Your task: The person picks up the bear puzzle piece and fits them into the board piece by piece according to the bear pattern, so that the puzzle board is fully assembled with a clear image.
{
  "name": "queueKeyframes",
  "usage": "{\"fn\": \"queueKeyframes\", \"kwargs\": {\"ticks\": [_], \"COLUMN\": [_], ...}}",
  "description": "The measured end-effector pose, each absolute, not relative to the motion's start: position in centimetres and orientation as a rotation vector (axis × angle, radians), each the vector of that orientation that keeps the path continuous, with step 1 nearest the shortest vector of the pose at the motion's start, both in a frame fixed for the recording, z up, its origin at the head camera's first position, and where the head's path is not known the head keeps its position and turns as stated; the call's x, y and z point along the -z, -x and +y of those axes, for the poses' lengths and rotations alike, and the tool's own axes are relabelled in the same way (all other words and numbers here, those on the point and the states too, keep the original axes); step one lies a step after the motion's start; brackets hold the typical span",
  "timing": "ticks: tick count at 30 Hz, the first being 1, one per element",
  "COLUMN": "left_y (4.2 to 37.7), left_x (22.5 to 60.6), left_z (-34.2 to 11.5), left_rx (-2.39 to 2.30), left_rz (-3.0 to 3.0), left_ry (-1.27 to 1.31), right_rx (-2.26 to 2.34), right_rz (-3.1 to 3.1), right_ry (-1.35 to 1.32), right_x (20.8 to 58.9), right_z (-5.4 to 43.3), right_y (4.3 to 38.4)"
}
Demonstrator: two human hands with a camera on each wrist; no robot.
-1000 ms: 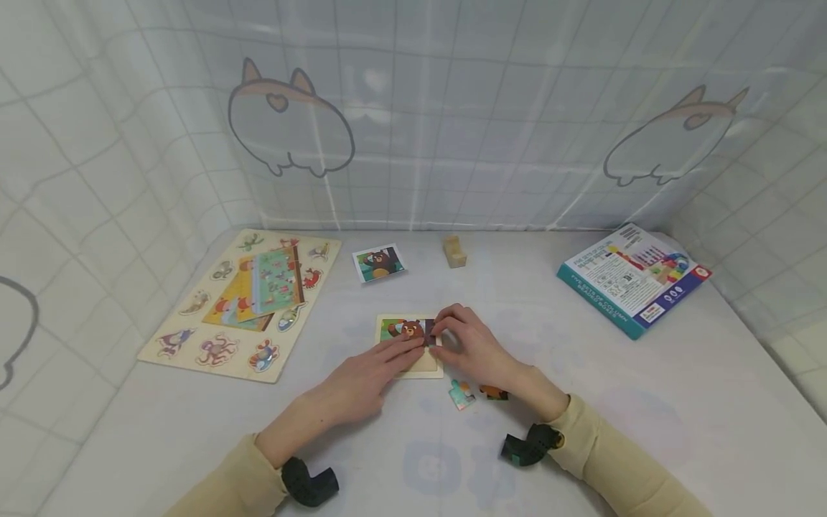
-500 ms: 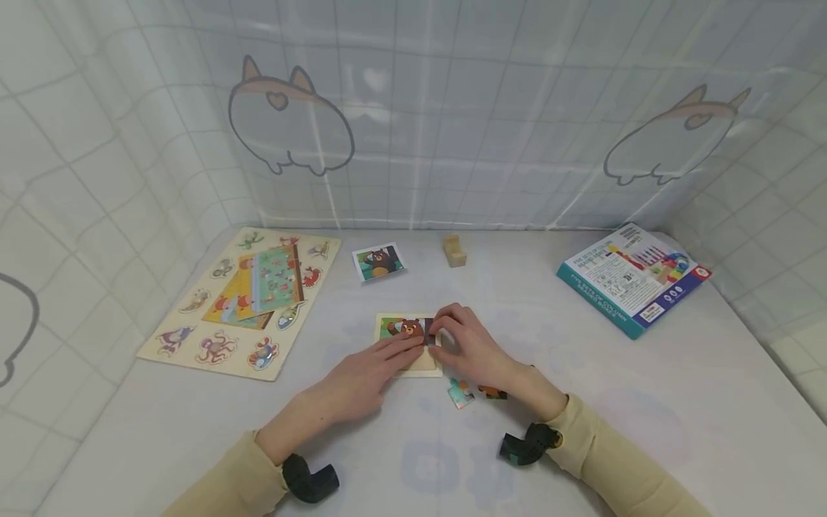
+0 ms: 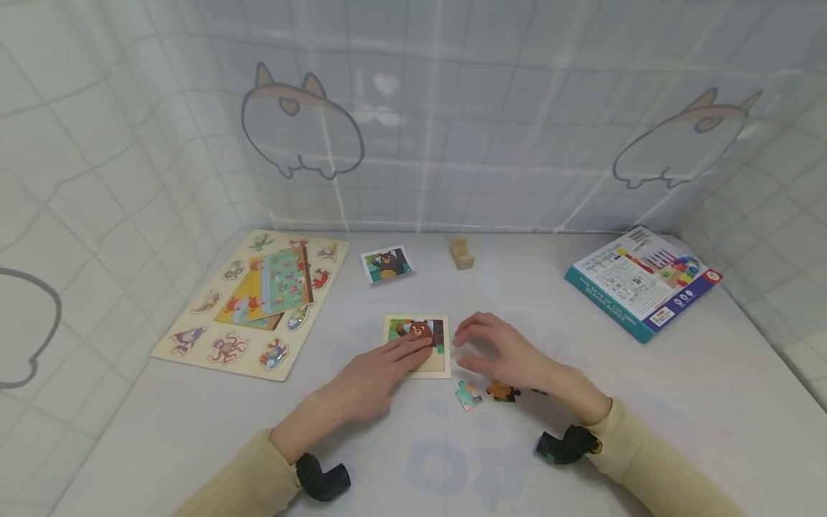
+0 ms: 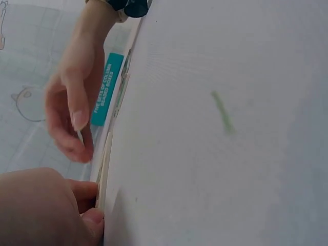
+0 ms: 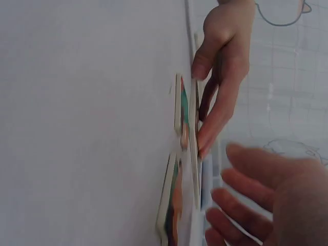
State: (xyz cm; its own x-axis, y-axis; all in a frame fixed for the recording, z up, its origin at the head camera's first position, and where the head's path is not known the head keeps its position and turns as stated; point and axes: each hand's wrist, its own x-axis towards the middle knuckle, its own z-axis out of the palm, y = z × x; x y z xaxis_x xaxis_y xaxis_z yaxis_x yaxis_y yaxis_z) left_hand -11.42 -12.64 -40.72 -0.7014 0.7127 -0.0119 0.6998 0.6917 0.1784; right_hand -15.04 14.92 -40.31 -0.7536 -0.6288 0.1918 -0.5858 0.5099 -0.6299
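Note:
A small wooden puzzle tray [image 3: 426, 374] lies on the table. Bear-picture pieces [image 3: 422, 327] fill its upper part, while bare wood shows below. My left hand [image 3: 381, 377] rests on it with fingers stretched across the picture; in the left wrist view the thumb is by the tray's edge. Just right of the tray, my right hand [image 3: 504, 352] hovers with bent, parted fingers; the right wrist view shows nothing between them. Below that hand lie a teal jigsaw piece [image 3: 468, 396] and an orange-and-dark jigsaw piece [image 3: 502, 391]. Another dark piece [image 3: 540, 392] is mostly hidden by the right wrist.
A bear picture card [image 3: 386, 264] and a small wooden block [image 3: 461, 253] are at the back. On the left, a sea-animal board [image 3: 252, 355] carries picture puzzles [image 3: 279, 281]. A teal-sided box [image 3: 642, 280] stands at the back right.
My right hand has drawn back rightward from the tray's right edge, and its fingers have parted. The dark piece at the tray's upper right is now uncovered. My left hand stays on the tray.

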Motion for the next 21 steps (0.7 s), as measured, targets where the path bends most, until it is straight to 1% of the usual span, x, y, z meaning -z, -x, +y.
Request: {"fn": "queueKeyframes", "kwargs": {"ticks": [8, 14, 21], "left_y": [12.2, 12.7, 12.7], "left_x": [40.4, 40.5, 40.6], "left_z": [-12.0, -11.8, -11.6], "left_rx": [-0.289, -0.305, -0.341], "left_rz": [2.798, 2.789, 2.79], "left_ry": [-1.166, -1.151, -1.162], "right_rx": [0.995, 0.985, 0.983], "right_rz": [2.521, 2.471, 2.467], "right_ry": [1.169, 1.255, 1.264], "right_x": [40.3, 41.0, 41.2], "right_z": [16.8, 17.0, 16.9], "right_y": [14.1, 13.7, 13.6]}}
